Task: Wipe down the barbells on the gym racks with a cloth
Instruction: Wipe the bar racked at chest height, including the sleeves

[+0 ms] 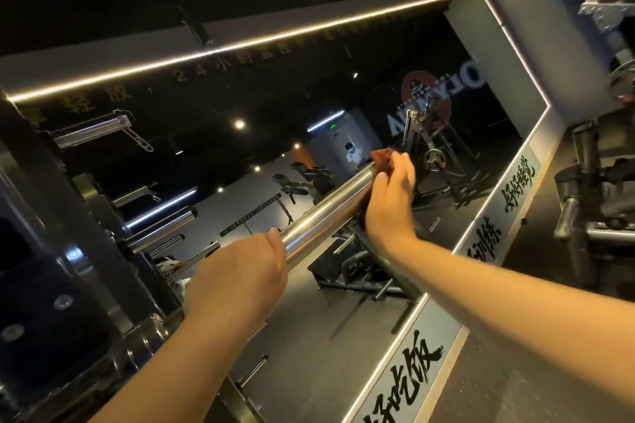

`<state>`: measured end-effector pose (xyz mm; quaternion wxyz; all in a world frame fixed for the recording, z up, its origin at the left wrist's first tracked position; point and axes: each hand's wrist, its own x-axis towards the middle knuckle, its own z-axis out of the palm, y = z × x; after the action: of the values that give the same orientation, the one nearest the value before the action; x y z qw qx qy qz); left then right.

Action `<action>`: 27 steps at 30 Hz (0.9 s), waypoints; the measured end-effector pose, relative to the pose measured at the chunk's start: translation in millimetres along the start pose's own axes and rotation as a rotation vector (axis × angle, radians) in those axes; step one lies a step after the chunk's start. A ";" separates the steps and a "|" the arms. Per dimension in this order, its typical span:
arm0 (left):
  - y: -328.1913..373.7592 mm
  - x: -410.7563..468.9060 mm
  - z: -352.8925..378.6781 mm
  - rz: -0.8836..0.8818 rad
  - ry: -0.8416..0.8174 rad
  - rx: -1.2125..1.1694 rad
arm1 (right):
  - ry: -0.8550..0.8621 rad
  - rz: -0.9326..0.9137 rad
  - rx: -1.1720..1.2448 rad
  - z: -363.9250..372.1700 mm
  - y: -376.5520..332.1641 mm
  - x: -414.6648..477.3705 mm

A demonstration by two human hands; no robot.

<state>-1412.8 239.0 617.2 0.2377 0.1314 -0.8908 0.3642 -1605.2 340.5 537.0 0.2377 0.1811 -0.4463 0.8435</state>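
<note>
Left hand point(237, 271) grips the polished barbell point(326, 213); right hand point(390, 206) clutches a crumpled, perhaps brown cloth point(383, 159).

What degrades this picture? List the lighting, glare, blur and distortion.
Head view: a dim gym, lit mostly by the LED strip edging the mirror. Head view: bright glare streaks run along the chrome barbell. Head view: the right hand gripping the cloth looks slightly motion-blurred. Head view: the wide-angle lens tilts and bends the mirror frame.

- Dark rack point(44, 216) stands left of and behind the left hand's point(240, 271) grip.
- Chrome barbell point(326, 213) reaches from the rack, through the grip, forward and upward.
- Chrome pegs point(161, 227) jut out left of the grip.
</note>
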 end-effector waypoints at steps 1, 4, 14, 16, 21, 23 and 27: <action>0.7 0.4 3.2 -0.017 0.007 -0.063 | -0.040 -0.011 0.008 8.6 0.2 -22.1; -0.6 5.6 8.9 -0.006 0.028 -0.289 | -0.123 -0.048 0.009 29.5 -0.2 -76.5; -2.8 7.3 14.0 0.050 -0.055 -0.334 | 0.124 0.173 0.059 15.2 -11.5 -2.9; -2.9 7.4 11.6 0.041 -0.056 -0.333 | 0.004 0.092 0.073 27.7 -16.8 -41.9; -0.8 20.4 4.4 0.062 -0.126 -0.304 | -0.037 0.095 0.075 34.2 -24.4 -54.4; 5.4 32.7 1.9 0.095 -0.137 -0.262 | 0.028 0.159 0.049 24.9 -25.2 -23.1; 15.8 46.8 4.7 0.162 -0.115 -0.343 | 0.135 0.154 0.028 14.2 -20.4 1.5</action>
<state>-1460.7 243.8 629.4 0.1753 0.0374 -0.9596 0.2170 -1593.7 339.0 559.0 0.1993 0.0922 -0.4301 0.8756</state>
